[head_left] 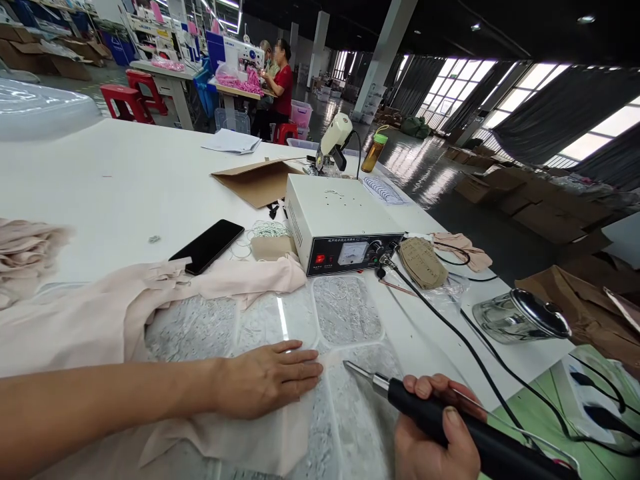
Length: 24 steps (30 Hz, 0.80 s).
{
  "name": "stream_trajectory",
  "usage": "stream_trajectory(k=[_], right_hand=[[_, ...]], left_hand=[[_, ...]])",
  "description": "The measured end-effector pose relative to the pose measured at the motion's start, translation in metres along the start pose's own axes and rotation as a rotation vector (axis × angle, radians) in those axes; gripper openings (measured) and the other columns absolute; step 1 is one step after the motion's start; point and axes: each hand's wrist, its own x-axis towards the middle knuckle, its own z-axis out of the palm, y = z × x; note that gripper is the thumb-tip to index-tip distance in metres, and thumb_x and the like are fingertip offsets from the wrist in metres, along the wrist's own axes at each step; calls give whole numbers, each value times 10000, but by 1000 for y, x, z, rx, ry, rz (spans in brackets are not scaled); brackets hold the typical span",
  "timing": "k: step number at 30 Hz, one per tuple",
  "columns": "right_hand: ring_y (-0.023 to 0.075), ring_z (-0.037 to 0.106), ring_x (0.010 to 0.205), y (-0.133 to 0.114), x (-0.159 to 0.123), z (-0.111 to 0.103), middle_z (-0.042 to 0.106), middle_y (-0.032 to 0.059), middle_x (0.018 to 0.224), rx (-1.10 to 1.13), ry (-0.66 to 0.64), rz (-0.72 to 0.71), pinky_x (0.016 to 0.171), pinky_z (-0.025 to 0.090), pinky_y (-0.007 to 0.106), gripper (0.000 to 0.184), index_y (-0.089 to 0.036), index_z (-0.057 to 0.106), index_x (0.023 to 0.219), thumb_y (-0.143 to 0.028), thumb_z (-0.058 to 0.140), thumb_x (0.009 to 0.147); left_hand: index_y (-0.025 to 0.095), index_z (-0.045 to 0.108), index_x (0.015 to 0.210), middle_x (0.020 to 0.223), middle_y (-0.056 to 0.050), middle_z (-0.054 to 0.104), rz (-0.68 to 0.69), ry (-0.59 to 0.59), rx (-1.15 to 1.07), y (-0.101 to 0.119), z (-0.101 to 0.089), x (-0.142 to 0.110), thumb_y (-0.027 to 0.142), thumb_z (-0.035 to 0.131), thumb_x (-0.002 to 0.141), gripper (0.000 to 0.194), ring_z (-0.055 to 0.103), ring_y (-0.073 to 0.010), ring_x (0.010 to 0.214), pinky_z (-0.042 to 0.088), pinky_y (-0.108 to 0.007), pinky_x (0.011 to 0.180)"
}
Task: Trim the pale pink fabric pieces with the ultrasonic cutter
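Note:
My left hand [273, 380] lies flat, palm down, with its fingers stretched out on a piece of pale pink fabric [270, 440]. Under the fabric is a glossy, clear-and-grey patterned mat [347, 310]. In my right hand [440, 427] is a thick black corded handpiece [425, 408] with a tapered metal tip. My fingers wrap around its body, and the tip points at the fabric's edge, just right of my left fingertips. Whether the tip touches anything, I cannot tell. More pink fabric [100, 320] spreads to the left, partly behind my forearm.
A white control box [345, 207] with a dial stands beyond the mat, a cable running to the right. Around it are a black phone [209, 245], a cardboard piece [255, 187], a brown round pad [424, 262], a lidded glass jar [515, 317] and a bottle [374, 153]. Two people sit at sewing machines behind.

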Motion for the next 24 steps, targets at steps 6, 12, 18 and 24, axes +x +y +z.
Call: stream_trajectory(k=[6, 12, 18, 24], right_hand=[[128, 502, 635, -3, 0, 5, 565, -30, 795, 24, 66, 34, 655, 496, 343, 197, -238, 596, 846, -208, 586, 652], [125, 504, 634, -4, -2, 5, 561, -34, 787, 34, 81, 63, 657, 502, 335, 204, -233, 592, 841, -211, 595, 638], [118, 519, 642, 0, -3, 5, 563, -34, 808, 19, -6, 9, 674, 507, 325, 194, -236, 599, 876, -223, 601, 683], [128, 513, 634, 1, -1, 5, 554, -33, 779, -4, -45, -23, 654, 499, 344, 145, -237, 596, 838, -230, 610, 693]], left_hand=[[93, 482, 1399, 1426, -139, 514, -2, -5, -28, 1, -2, 0, 143, 325, 1042, 393, 401, -254, 1390, 323, -449, 1163], [70, 507, 1372, 1425, -144, 514, 4, -14, -8, 1, -1, 0, 151, 323, 1046, 383, 403, -257, 1388, 321, -442, 1166], [76, 523, 1356, 1412, -140, 530, -1, 7, -13, 1, 1, -1, 150, 325, 1045, 376, 423, -256, 1376, 329, -443, 1161], [109, 514, 1366, 1412, -128, 534, -9, 16, -17, 1, 0, -1, 140, 340, 1036, 375, 411, -242, 1385, 314, -427, 1171]])
